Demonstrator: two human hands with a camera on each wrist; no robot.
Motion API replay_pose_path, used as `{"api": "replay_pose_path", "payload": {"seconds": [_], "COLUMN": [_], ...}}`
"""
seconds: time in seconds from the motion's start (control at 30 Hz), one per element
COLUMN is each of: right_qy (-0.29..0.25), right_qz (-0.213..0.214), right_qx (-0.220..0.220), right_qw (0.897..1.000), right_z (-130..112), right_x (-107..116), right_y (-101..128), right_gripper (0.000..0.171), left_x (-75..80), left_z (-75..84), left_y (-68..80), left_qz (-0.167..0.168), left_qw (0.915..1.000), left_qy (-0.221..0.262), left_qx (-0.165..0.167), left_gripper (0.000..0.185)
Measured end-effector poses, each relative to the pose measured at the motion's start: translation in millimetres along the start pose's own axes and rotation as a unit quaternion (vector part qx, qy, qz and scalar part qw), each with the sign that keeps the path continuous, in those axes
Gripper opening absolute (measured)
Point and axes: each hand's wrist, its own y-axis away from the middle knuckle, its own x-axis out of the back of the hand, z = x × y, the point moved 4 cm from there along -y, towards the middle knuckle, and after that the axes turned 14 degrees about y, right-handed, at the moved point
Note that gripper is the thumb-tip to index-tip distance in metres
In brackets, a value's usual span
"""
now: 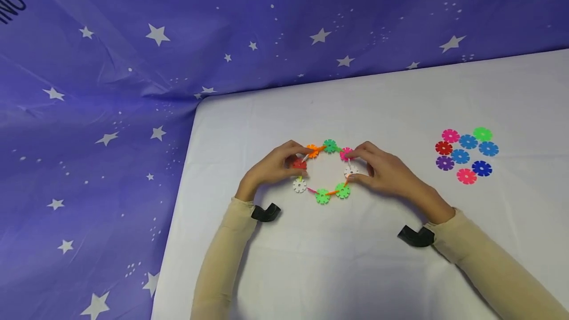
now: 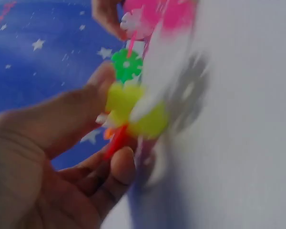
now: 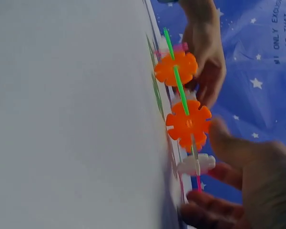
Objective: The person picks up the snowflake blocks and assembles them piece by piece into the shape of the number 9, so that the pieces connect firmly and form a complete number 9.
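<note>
While the left grip [image 1: 274, 163], nearer the worktop's [image 1: 249, 127] left edge, pinches one side of the disc ring [image 1: 330, 146], the right grip [image 1: 386, 169] pinches the other.

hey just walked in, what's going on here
A person is holding a ring of coloured notched discs over a white-covered table. The left hand grips it near a red disc, and the right hand grips the opposite side near a white disc. The ring looks joined all the way round, though fingers hide parts of it. More loose discs lie on the table to the right, out of the hands.
</note>
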Motion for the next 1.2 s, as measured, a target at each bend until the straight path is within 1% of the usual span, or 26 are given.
{"api": "replay_pose_path", "payload": {"seconds": [0.1,0.2,0.3,0.37,0.4,0.47,0.53,0.63,0.7,0.8,0.87,0.93,1.0,1.1,1.2], "right_qy": [0.036,0.077,0.101,0.093,0.083,0.057,0.029,0.014,0.008,0.014,0.024,0.043,0.063,0.09,0.1], "right_qz": [0.021,0.036,0.049,0.063,0.072,0.082,0.079,0.051,0.033,0.022,0.02,0.022,0.025,0.039,0.064], "right_qx": [-0.023,-0.036,-0.036,-0.046,-0.052,-0.066,-0.074,-0.067,-0.064,-0.068,-0.074,-0.079,-0.087,-0.092,-0.081], "right_qw": [0.999,0.996,0.993,0.993,0.993,0.993,0.994,0.996,0.997,0.997,0.997,0.996,0.994,0.991,0.99], "right_z": [-0.6,-2.8,-6.6,-7.4,-6.9,-4.6,-2.0,-0.8,-2.0,-4.9,-6.9,-8.6,-9.6,-10.9,-10.6], "right_x": [0.4,-0.3,-1.1,-0.3,0.5,2.1,2.9,0.9,-1.4,-4.3,-5.3,-4.7,-2.8,1.8,7.6], "right_y": [6.1,12.2,15.7,15.3,14.1,10.8,6.4,2.3,1.8,3.3,4.7,6.1,7.7,9.7,6.8], "right_gripper": [0.05,0.051,0.051,0.048,0.047,0.049,0.054,0.062,0.059,0.057,0.057,0.058,0.06,0.061,0.06], "left_x": [-4.4,-5.2,-3.0,-1.7,-1.7,-3.3,-6.1,-9.1,-8.9,-6.4,-4.9,-5.4,-7.3,-11.1,-12.8], "left_z": [1.1,1.3,2.3,2.5,2.5,2.0,0.8,-1.8,-2.8,-2.3,-1.5,0.0,0.9,2.0,2.5], "left_y": [-11.5,-19.9,-20.0,-15.3,-12.3,-6.7,-3.9,-4.9,-6.8,-7.3,-5.2,-2.7,-0.6,0.9,3.7], "left_qz": [0.013,0.037,0.07,0.086,0.088,0.078,0.061,0.045,0.051,0.073,0.084,0.08,0.066,0.052,0.066], "left_qw": [0.9998,0.9991,0.9967,0.9941,0.9932,0.9931,0.9945,0.997,0.997,0.9953,0.994,0.9938,0.9944,0.996,0.9954], "left_qy": [-0.003,-0.015,-0.041,-0.06,-0.066,-0.068,-0.063,-0.051,-0.052,-0.057,-0.055,-0.048,-0.041,-0.033,-0.03], "left_qx": [-0.016,-0.013,0.007,0.029,0.04,0.055,0.056,0.036,0.024,0.027,0.044,0.06,0.071,0.066,0.064], "left_gripper": [0.052,0.05,0.05,0.054,0.056,0.063,0.068,0.067,0.061,0.055,0.057,0.063,0.069,0.07,0.066]}}
